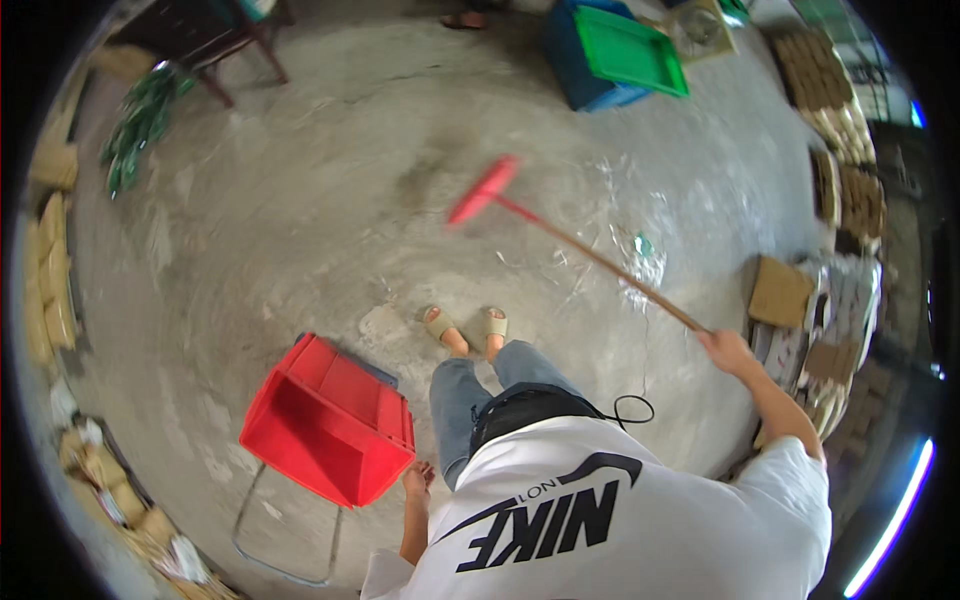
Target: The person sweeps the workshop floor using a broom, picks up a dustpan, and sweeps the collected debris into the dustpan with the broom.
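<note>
My right hand [727, 352] is closed around the upper end of a wooden broom handle [610, 266]. The handle runs up and to the left, ending in a red broom head [484, 191], smeared by motion, over the concrete floor. My left hand [420, 478] hangs low by my left thigh with its fingers loosely bent and partly apart; I see nothing in it. Just left of it is a red plastic bin [328, 420], its hollow side facing up toward me. Whether the hand touches the bin's rim is unclear. A bent metal tube frame [282, 574] sticks out below the bin.
Clear plastic scraps [645, 268] and a green bit lie right of the broom. Ahead stand a blue crate [590, 85] and a green tray [632, 52]. Cartons [780, 292] and stacked packages line the right. A wooden chair [240, 60] and dark green wrapping [140, 130] are at far left.
</note>
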The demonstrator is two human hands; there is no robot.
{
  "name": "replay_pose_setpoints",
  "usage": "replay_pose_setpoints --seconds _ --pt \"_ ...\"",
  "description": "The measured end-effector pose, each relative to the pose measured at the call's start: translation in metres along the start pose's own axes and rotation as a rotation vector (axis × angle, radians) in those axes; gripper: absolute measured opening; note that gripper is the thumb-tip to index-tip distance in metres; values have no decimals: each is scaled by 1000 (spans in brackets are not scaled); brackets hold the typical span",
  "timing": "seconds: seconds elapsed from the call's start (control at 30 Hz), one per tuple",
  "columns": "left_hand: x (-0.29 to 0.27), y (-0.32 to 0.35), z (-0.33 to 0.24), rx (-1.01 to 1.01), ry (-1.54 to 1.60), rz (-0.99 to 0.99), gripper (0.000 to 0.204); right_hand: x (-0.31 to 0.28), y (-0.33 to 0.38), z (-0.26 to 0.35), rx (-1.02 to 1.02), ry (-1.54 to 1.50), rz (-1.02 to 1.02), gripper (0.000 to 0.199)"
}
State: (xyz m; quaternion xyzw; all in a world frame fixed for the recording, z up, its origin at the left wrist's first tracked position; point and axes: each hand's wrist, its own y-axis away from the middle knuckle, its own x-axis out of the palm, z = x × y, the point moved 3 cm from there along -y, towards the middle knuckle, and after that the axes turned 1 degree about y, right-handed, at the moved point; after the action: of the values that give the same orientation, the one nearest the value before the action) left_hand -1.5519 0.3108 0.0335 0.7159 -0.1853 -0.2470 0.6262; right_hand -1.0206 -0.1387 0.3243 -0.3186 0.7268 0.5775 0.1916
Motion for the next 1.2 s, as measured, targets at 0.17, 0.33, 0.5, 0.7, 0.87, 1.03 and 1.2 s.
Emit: replay_pose_setpoints --seconds 0.17,0.33,0.5,0.7,0.87,1.03,1.2 --pt "-16 -1 -15 156 -228 196 18 117 -106 171 -442 -207 18 58" --pt "48 45 -100 325 -129 -165 26 162 -151 207 -394 -194 177 50" --pt "55 40 -79 334 -165 -135 29 197 -141 -16 -254 -24 129 56" --pt "65 43 -14 104 -493 -18 17 82 -28 -232 167 55 85 53" --pt "100 14 -39 174 -644 103 16 33 4 -249 151 62 -134 61" --pt "136 -34 -124 306 -774 203 16 90 -50 -178 145 -506 -20 57" --pt "128 -73 -291 214 -475 37 22 29 -171 92 -21 -632 33 59"
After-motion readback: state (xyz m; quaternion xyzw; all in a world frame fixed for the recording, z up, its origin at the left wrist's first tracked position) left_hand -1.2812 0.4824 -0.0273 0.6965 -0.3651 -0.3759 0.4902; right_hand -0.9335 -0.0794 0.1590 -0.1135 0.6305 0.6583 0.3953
